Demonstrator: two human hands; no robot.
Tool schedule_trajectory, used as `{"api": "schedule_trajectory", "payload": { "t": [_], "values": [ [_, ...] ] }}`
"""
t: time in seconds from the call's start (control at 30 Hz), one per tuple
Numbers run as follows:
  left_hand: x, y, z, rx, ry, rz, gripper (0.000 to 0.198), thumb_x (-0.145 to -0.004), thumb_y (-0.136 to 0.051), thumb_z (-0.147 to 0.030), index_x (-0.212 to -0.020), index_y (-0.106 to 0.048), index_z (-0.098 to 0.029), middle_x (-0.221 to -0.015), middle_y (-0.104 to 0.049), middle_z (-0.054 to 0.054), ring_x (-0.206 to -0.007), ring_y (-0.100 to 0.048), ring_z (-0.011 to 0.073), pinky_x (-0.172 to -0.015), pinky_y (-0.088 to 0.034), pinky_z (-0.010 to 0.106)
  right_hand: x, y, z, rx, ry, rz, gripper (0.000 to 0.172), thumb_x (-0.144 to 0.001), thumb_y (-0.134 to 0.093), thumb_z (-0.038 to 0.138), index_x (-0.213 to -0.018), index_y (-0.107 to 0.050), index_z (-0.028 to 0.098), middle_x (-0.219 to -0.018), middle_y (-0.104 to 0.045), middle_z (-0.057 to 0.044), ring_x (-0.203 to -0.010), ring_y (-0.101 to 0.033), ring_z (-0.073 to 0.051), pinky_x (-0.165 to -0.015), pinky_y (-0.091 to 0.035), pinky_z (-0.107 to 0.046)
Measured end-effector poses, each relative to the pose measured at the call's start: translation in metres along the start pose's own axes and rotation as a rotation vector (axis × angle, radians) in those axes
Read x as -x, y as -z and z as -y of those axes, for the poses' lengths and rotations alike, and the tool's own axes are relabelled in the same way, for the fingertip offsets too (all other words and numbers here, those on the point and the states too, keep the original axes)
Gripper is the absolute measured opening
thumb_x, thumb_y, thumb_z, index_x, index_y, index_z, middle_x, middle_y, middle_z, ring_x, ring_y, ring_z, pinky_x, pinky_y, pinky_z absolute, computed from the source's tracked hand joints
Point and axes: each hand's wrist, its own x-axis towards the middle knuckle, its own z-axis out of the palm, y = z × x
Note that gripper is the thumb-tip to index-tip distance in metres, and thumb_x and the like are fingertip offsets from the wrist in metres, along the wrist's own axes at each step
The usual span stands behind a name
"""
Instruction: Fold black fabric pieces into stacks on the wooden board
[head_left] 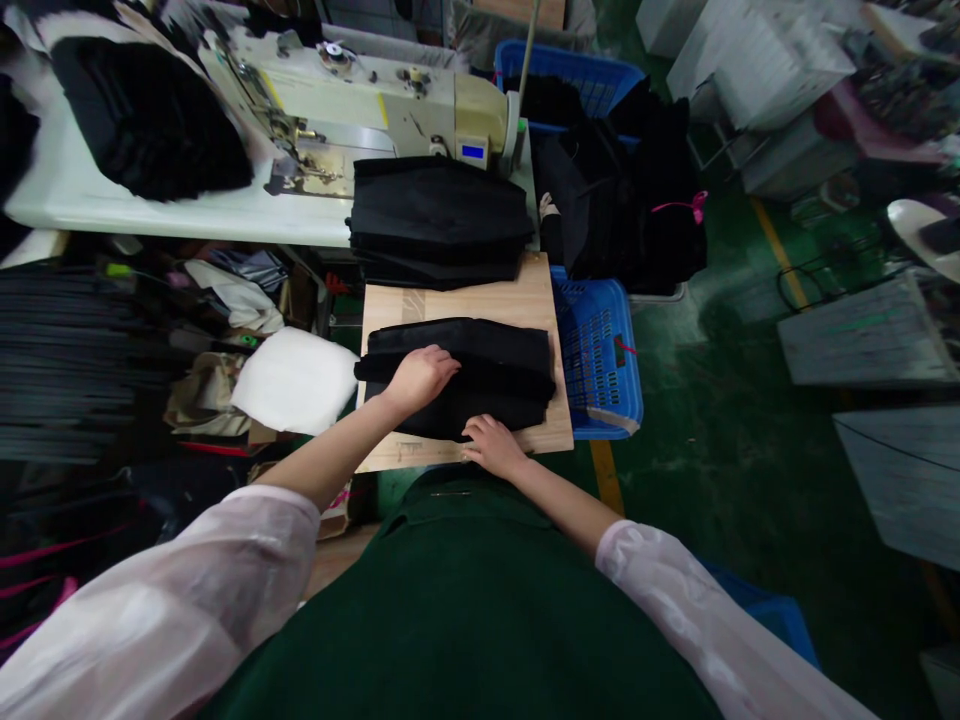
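A stack of black fabric pieces (510,380) lies on a wooden board (457,303) right in front of me. My left hand (424,378) is over the middle of this stack, its fingers bent together on a dark fold of the cloth. At the near edge of the stack, my right hand (493,446) has its fingers closed on the border of the fabric. The fingertips of both hands are partly hidden. Just beyond, a second black fabric stack (442,215) spans the board's far end and the sewing machine table.
A sewing machine (420,105) stands on the white table (300,215). More black fabric (142,115) lies at its left. Blue plastic baskets (600,360) and a black fabric heap (622,200) are on the right. A white stool seat (296,380) is left of the board.
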Motion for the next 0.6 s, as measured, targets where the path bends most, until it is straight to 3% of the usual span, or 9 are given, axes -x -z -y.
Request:
{"api": "schedule_trajectory", "payload": {
  "t": [0.13, 0.27, 0.4, 0.5, 0.6],
  "values": [
    [-0.021, -0.011, -0.007, -0.175, 0.223, 0.11, 0.024, -0.091, -0.045, -0.021, -0.088, -0.067, -0.012, -0.101, -0.063, 0.016, -0.098, -0.059, 0.0297, -0.072, -0.047, 0.036, -0.005, -0.004, -0.002, 0.024, -0.003, 0.032, 0.015, -0.087, -0.064, 0.025, -0.099, -0.065, 0.017, -0.107, -0.06, -0.009, -0.103, -0.05, -0.022, -0.085, -0.046, -0.033],
    [-0.028, -0.031, -0.016, -0.14, 0.483, 0.232, 0.029, -0.094, -0.034, -0.017, -0.106, -0.059, -0.009, -0.089, -0.066, 0.016, -0.084, -0.066, 0.0277, -0.067, -0.048, 0.036, -0.008, -0.007, -0.004, 0.043, 0.012, 0.025, 0.013, -0.092, -0.056, 0.024, -0.094, -0.067, 0.017, -0.103, -0.061, -0.008, -0.098, -0.051, -0.021, -0.081, -0.046, -0.033],
    [-0.019, -0.033, -0.021, -0.042, 0.654, 0.2, 0.027, -0.093, -0.042, -0.028, -0.109, -0.055, -0.01, -0.082, -0.068, 0.013, -0.077, -0.067, 0.0266, -0.064, -0.047, 0.033, -0.01, -0.008, -0.006, -0.026, -0.02, 0.002, 0.015, -0.094, -0.053, 0.022, -0.09, -0.067, 0.018, -0.102, -0.063, -0.007, -0.097, -0.051, -0.02, -0.081, -0.045, -0.031],
    [0.002, -0.031, -0.017, 0.112, 0.582, 0.179, 0.027, -0.09, -0.049, -0.04, -0.093, -0.06, -0.015, -0.08, -0.068, 0.009, -0.075, -0.066, 0.0221, -0.066, -0.047, 0.029, -0.014, -0.004, -0.007, -0.112, -0.119, -0.004, 0.017, -0.096, -0.049, 0.02, -0.091, -0.065, 0.018, -0.098, -0.064, -0.006, -0.093, -0.053, -0.019, -0.084, -0.043, -0.029],
    [0.029, -0.034, -0.008, 0.356, 0.258, 0.179, 0.034, -0.09, -0.05, -0.044, -0.077, -0.064, -0.016, -0.082, -0.066, 0.007, -0.078, -0.063, 0.0184, -0.073, -0.048, 0.028, -0.018, 0.001, -0.008, -0.185, -0.221, 0.008, 0.017, -0.097, -0.046, 0.021, -0.097, -0.063, 0.018, -0.095, -0.065, -0.005, -0.092, -0.055, -0.018, -0.081, -0.042, -0.028]
  ]
}}
